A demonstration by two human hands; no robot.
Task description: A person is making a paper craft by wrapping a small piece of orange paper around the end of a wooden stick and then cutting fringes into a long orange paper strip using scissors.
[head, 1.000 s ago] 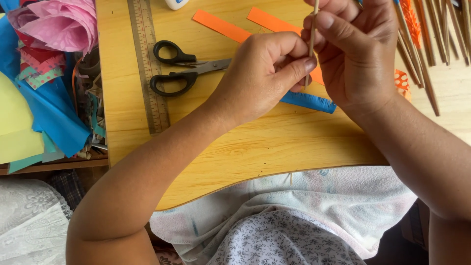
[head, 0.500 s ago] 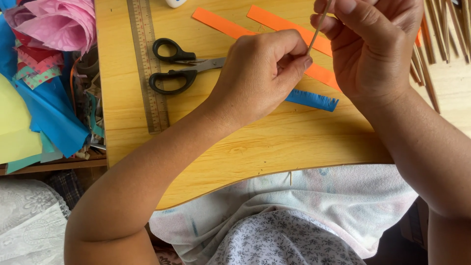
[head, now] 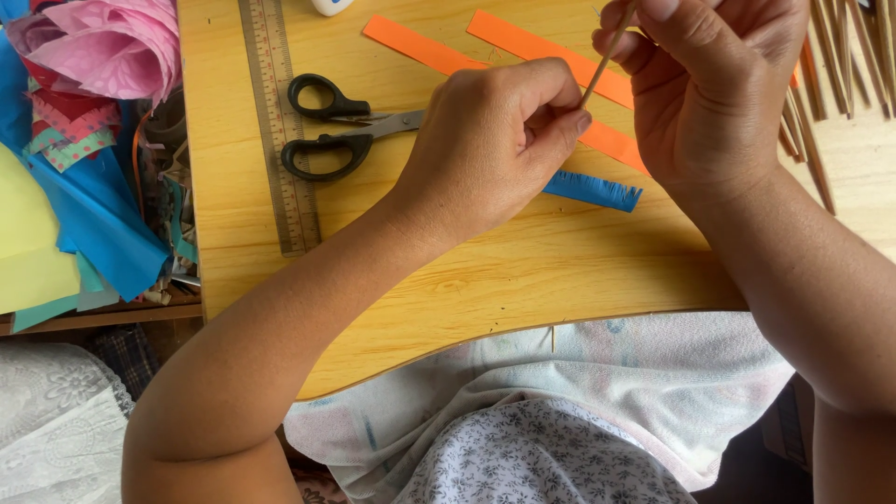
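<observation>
Above a wooden desk [head: 485, 280], the left hand [head: 495, 140] and right hand [head: 714, 84] both pinch a thin wooden stick [head: 605, 61], best kept steady and lightly gripped, over orange paper strips [head: 425, 49], a fringed blue strip [head: 597, 189] and black-handled scissors [head: 341, 131].

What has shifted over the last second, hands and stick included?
The right hand has drifted up and to the right, tilting the thin stick from upright to slanted. The left hand keeps pinching its lower end. Scissors, ruler, orange strips and blue fringed strip stayed put.
</observation>
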